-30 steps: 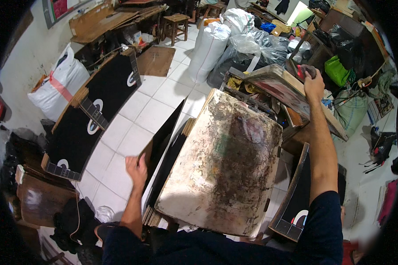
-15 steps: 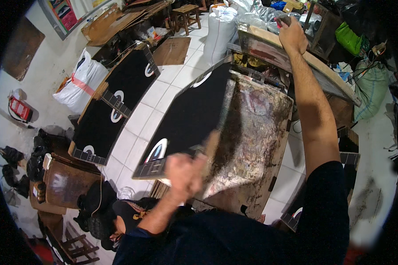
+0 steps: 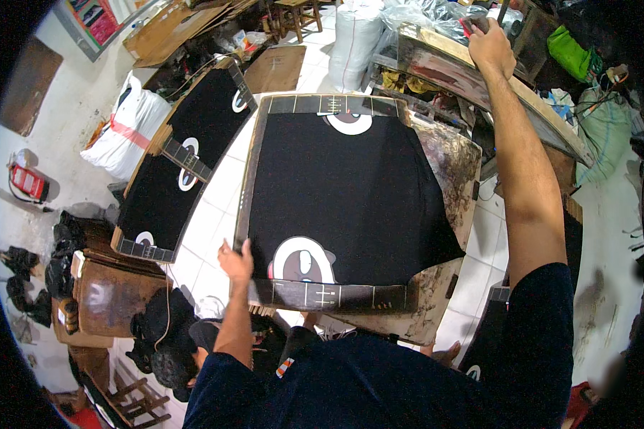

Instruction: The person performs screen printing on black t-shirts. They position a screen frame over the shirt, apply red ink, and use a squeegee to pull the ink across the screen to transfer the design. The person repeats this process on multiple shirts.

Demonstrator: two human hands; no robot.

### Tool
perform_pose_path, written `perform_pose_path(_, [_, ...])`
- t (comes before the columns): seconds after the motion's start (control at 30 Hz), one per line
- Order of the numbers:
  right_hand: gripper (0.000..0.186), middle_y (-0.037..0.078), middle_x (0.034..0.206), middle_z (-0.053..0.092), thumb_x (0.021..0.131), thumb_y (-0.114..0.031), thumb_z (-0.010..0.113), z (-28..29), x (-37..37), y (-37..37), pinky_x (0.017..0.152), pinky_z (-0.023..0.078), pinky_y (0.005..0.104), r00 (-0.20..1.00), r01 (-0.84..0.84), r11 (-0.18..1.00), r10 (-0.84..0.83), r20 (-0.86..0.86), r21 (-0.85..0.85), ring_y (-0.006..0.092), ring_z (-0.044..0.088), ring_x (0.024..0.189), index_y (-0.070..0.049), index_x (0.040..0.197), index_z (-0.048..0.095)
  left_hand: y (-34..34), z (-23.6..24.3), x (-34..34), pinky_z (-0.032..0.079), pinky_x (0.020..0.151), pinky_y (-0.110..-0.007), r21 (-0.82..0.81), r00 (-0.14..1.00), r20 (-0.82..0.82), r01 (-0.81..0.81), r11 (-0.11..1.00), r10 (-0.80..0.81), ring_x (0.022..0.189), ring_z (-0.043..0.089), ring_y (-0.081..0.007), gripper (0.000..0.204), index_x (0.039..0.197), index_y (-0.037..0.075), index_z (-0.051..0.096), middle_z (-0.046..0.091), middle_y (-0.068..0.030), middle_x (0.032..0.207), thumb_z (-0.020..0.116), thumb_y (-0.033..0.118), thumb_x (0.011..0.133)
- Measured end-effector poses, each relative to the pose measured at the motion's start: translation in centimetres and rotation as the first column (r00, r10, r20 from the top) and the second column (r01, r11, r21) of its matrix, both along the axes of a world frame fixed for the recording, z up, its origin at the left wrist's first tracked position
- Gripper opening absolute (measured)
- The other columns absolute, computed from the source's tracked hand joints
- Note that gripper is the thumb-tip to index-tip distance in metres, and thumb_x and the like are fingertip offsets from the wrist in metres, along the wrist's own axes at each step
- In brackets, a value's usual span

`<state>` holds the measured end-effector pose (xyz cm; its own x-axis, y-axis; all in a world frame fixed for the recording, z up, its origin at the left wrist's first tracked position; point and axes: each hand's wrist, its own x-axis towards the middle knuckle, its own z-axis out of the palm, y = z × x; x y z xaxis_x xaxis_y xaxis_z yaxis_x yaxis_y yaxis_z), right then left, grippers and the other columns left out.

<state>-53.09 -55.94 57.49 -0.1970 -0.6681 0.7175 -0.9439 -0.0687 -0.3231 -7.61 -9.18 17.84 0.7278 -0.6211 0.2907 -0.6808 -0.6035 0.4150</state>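
A board (image 3: 336, 295) with black fabric (image 3: 343, 193) stretched over it lies on a stained work table (image 3: 444, 150). White, grey and pink round prints show at the fabric's far and near ends. Loose fabric hangs over the board's right side. Beside the board's near left corner is my left hand (image 3: 236, 262), fingers apart and holding nothing. My right hand (image 3: 492, 51) reaches far right, closed round a dark thing with a red part (image 3: 474, 27); its kind is unclear. Just below that hand, a wood-edged frame (image 3: 444, 68) stands tilted up.
Similar fabric-covered boards (image 3: 168, 193) lean at left, and another (image 3: 483, 336) is low on the right. A person (image 3: 175, 368) is close by at lower left. Sacks (image 3: 354, 46) and a stool (image 3: 297, 16) stand at the back. White tiled floor (image 3: 218, 196) shows between.
The fabric-covered board has swung from a slanted position to lying across the table. My left hand has moved left and shows open fingers. My right hand has shifted slightly right, still closed.
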Motion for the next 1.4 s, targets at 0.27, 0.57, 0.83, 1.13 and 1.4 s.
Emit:
perform_pose_path(0.27, [0.031,0.017,0.114,0.074,0.090,-0.031,0.068,1.5,1.8,2.9,0.091,0.053,0.0508,0.990,0.097,0.995,-0.100,0.096,0.036,0.0400,0.069,0.109,-0.019,0.119,0.069,4.2,-0.2,4.3,0.040,0.062,-0.036,-0.127,0.696,-0.715,-0.043,0.991,-0.062,0.067,0.046,-0.0142,0.050,0.080,-0.001,0.063,0.057,-0.0034,0.071,0.053,0.039,0.109])
perform_pose_path(0.57, [0.027,0.018,0.111,0.074,0.090,-0.030,0.069,0.8,3.8,6.6,0.091,0.052,0.0512,0.971,0.087,0.996,-0.091,0.221,0.029,0.0421,0.068,0.109,-0.019,0.114,0.069,-1.7,-3.3,-0.1,0.035,0.057,-0.033,-0.118,0.485,-0.863,0.082,0.990,-0.143,0.065,0.039,-0.0099,0.049,0.074,-0.001,0.060,0.049,0.0034,0.066,0.057,0.034,0.107])
perform_pose_path(0.83, [0.026,0.020,0.112,0.073,0.091,-0.029,0.066,0.4,3.5,7.0,0.094,0.051,0.0521,0.977,0.069,0.996,-0.079,0.198,0.054,0.0422,0.067,0.112,-0.019,0.115,0.068,-0.2,-1.0,0.4,0.055,0.080,-0.044,0.048,0.707,-0.572,0.535,0.843,-0.416,0.081,0.071,-0.0331,0.067,0.112,-0.008,0.066,0.073,-0.0208,0.088,0.087,0.048,0.081])
perform_pose_path(1.13, [0.029,0.018,0.106,0.076,0.087,-0.034,0.072,2.0,3.6,4.7,0.088,0.055,0.0495,0.981,0.054,0.998,-0.057,0.186,0.016,0.0390,0.071,0.103,-0.018,0.111,0.072,-1.9,1.9,-1.0,0.055,0.081,-0.049,0.242,0.780,-0.501,0.543,0.804,-0.376,0.092,0.071,-0.0434,0.076,0.112,-0.006,0.062,0.072,-0.0262,0.096,0.091,0.052,0.072])
perform_pose_path(1.4, [0.035,0.017,0.114,0.075,0.089,-0.039,0.068,3.4,2.7,3.4,0.092,0.054,0.0490,0.985,0.021,0.998,-0.032,0.171,0.064,0.0391,0.069,0.110,-0.022,0.121,0.069,-3.4,2.5,-1.7,0.054,0.089,-0.048,0.156,0.757,-0.534,0.526,0.836,-0.376,0.101,0.069,-0.0433,0.079,0.116,-0.007,0.057,0.069,-0.0282,0.107,0.094,0.046,0.070])
